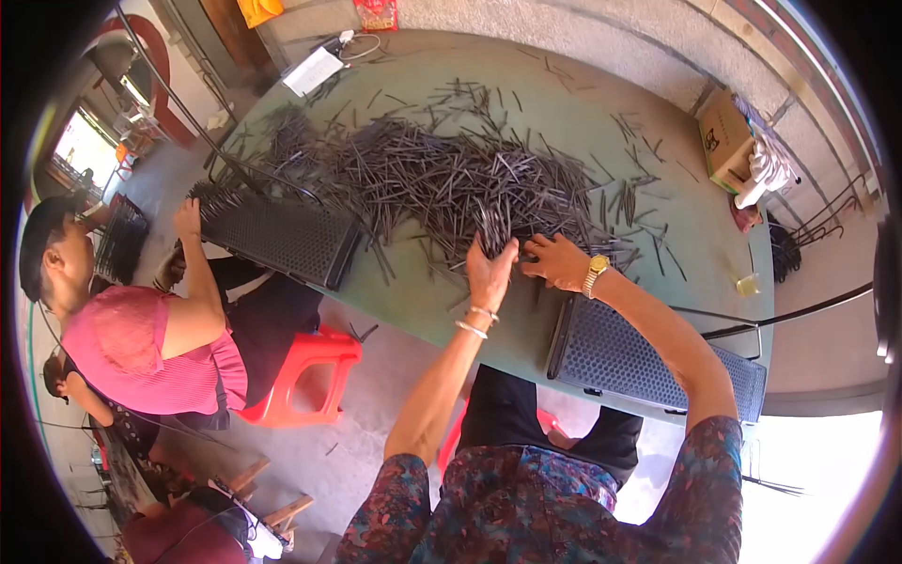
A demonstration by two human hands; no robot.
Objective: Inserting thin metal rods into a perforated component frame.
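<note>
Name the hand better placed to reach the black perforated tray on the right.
Probably the right hand: it is nearer the tray, whereas the left hand is farther off and already grips a bundle of dark strips.

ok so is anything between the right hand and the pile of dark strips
Nothing visible does: the right hand is at the near edge of the pile. The left hand, holding a bundle of strips, is beside it; the black perforated box lies under the right forearm, not between.
</note>
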